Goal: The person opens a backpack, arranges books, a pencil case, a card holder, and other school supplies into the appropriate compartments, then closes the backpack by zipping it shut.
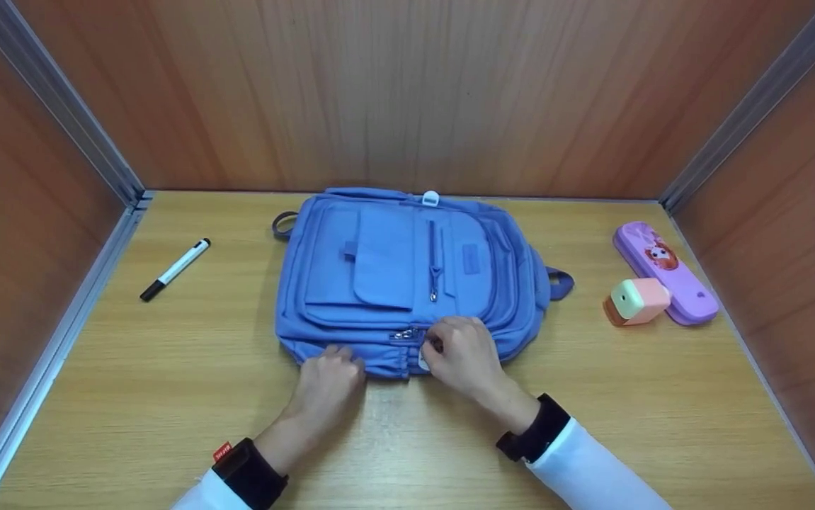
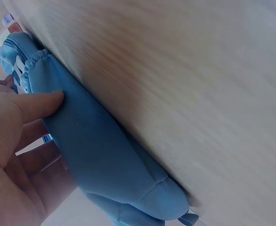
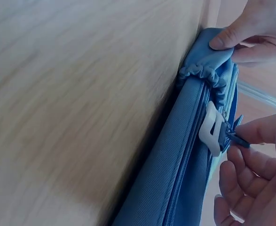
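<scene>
A blue backpack [image 1: 386,258] lies on its back on the table, its front pockets facing up. At its near side, my left hand [image 1: 329,382] grips the elastic-topped side pocket [image 2: 90,132]; in the left wrist view the thumb presses its outer face while the fingers go behind it. To the right, my right hand [image 1: 465,358] pinches a dark zipper pull [image 3: 239,140] between thumb and forefinger. Close to that pull sits a white plastic buckle [image 3: 208,129]. From the head view, the right hand mostly covers the pull.
A black-capped white marker [image 1: 175,270] lies at the left of the table. Over on the right are a purple pencil case [image 1: 690,294] and a small pink, green and brown block-shaped item [image 1: 637,301]. Wooden panels [image 1: 407,92] wall the back and sides.
</scene>
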A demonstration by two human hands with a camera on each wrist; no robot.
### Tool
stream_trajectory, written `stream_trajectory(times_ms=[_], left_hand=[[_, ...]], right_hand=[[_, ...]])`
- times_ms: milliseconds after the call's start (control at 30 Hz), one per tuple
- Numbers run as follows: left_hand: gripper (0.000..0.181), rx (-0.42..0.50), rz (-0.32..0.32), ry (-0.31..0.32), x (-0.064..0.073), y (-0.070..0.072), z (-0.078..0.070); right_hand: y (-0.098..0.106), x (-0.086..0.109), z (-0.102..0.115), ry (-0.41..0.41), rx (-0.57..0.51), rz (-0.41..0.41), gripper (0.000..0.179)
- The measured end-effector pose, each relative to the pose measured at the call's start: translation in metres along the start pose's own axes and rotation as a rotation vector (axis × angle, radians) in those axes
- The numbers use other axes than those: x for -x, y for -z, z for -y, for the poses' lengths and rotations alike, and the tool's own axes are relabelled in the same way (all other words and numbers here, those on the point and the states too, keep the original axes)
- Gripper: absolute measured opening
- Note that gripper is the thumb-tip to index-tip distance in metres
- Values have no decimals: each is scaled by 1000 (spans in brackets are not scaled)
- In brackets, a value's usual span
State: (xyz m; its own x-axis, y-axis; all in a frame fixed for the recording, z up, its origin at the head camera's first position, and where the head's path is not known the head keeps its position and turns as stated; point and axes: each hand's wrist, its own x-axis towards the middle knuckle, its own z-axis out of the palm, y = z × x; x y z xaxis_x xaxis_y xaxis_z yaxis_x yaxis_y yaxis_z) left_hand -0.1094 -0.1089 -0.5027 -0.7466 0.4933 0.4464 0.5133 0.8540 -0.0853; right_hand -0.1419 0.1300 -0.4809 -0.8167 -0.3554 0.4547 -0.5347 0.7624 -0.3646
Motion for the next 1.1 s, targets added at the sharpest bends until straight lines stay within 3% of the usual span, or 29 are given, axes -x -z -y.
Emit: stream_trajectory(times_ms=[200, 667, 800, 1100], left_hand=[[21, -50, -18, -2, 1, -1, 0], [19, -13, -16, 6, 0, -2, 0], [20, -12, -9, 2, 1, -2, 0], [19, -23, -31, 2, 1, -2, 0]], right_hand=[[5, 2, -7, -57, -24, 2, 14], [12, 7, -23, -135, -44, -2, 7], [10, 7, -24, -176, -44, -32, 15], [2, 5, -15, -129, 55, 4, 21]])
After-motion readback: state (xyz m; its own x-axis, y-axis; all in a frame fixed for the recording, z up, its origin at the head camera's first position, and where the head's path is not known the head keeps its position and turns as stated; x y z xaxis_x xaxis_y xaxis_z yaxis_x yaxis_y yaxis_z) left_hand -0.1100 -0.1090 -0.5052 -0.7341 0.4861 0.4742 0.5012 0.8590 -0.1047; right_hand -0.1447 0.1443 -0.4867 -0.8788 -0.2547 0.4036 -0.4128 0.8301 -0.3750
